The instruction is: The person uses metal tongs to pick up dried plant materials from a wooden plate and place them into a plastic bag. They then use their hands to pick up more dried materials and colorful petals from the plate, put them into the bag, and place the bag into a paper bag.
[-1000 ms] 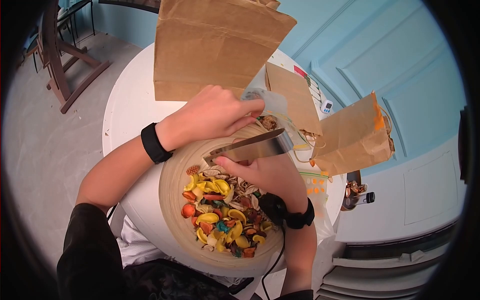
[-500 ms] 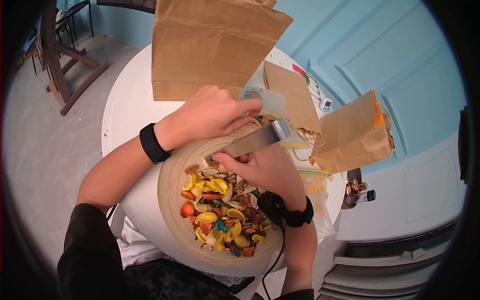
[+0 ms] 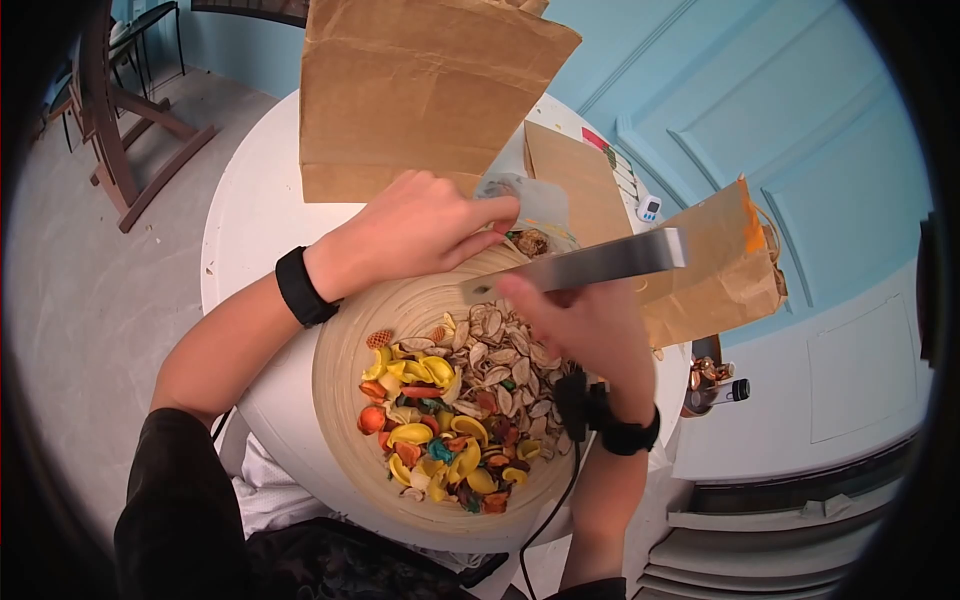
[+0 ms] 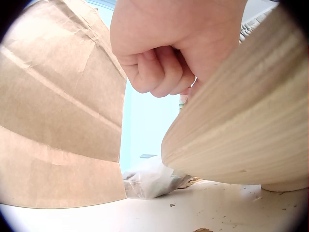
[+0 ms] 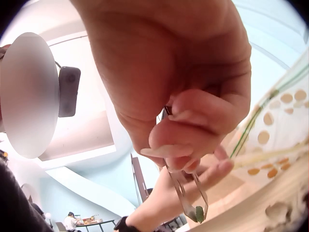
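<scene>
My right hand [image 3: 600, 330] grips metal tongs [image 3: 610, 257] above the right half of a round wooden bowl [image 3: 345, 440]. A small green piece [image 5: 200, 214] sits between the tong tips in the right wrist view. My left hand [image 3: 415, 225] hovers at the bowl's far rim beside a clear plastic bag [image 3: 545, 200]; several of its fingers [image 4: 159, 72] are curled. Whether its thumb and forefinger pinch anything is unclear. In the bowl, yellow shells [image 3: 465, 462], orange pieces [image 3: 371, 419] and teal bits [image 3: 440, 450] lie beside many pale dried pieces [image 3: 495, 355].
A large paper bag [image 3: 420, 100] stands behind my left hand on the white table [image 3: 250, 220]. Another paper bag [image 3: 715, 270] is at the right, with a flat brown one [image 3: 580, 180] between them. A small white timer [image 3: 649, 208] lies near the far edge.
My right hand and the tongs have shifted right, with the tong tips further from the bowl's left side. More pale pieces show. My left hand has hardly moved.
</scene>
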